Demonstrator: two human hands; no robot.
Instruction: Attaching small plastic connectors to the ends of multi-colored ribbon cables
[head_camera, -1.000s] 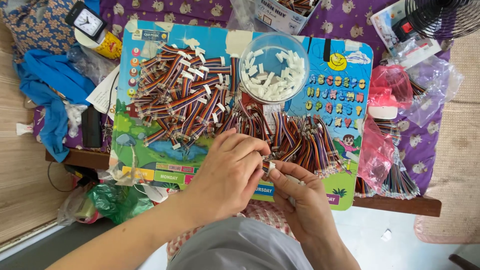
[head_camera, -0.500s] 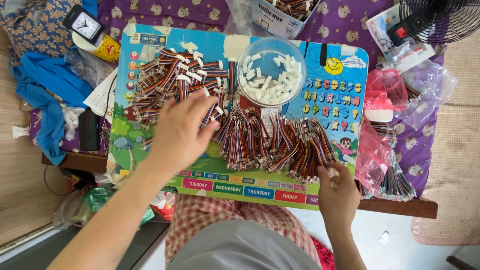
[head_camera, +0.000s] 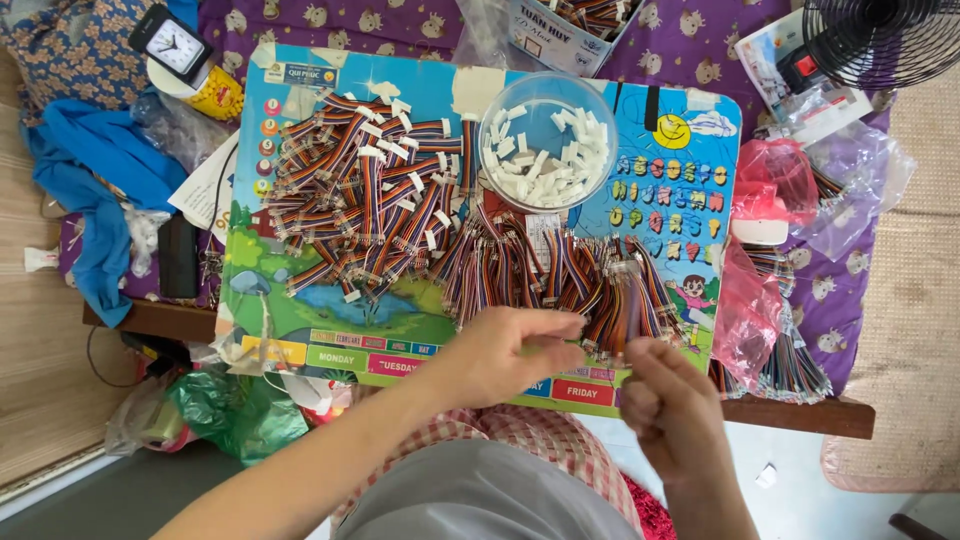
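My left hand (head_camera: 510, 352) hovers over the near edge of a colourful picture board (head_camera: 300, 320), fingers stretched to the right and holding nothing I can see. My right hand (head_camera: 672, 402) is curled just past that edge, pinching the lower end of a short rainbow ribbon cable (head_camera: 625, 305), which looks blurred. The left fingertips almost touch this cable. A heap of loose ribbon cables (head_camera: 520, 265) lies directly beyond both hands. Further left is a pile of cables with white connectors (head_camera: 370, 195). A clear round bowl of white connectors (head_camera: 548, 150) stands at the board's far side.
Pink plastic bags (head_camera: 770, 190) and more cable bundles (head_camera: 790, 365) lie to the right. A fan (head_camera: 880, 40) is at the far right corner, a box of cables (head_camera: 575, 25) at the back. A small clock (head_camera: 172, 45) and blue cloth (head_camera: 95, 180) are at the left.
My left hand has come back from the connector-fitted pile at the left to the near edge. My right hand has shifted slightly left, and both hands are close together again.
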